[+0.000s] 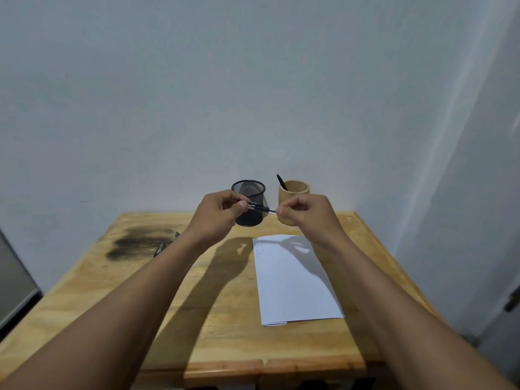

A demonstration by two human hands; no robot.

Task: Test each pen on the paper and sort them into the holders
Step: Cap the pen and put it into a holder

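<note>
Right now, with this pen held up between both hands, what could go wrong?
The pen is pinched only at its ends by the left hand and right hand, in the air in front of the mesh cup, so it could slip and drop. It looks partly pulled apart, so a small piece might fall. Lowering your arms could nudge the paper.

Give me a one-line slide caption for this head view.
Both hands, left hand and right hand, hold a pen above the paper.
</note>
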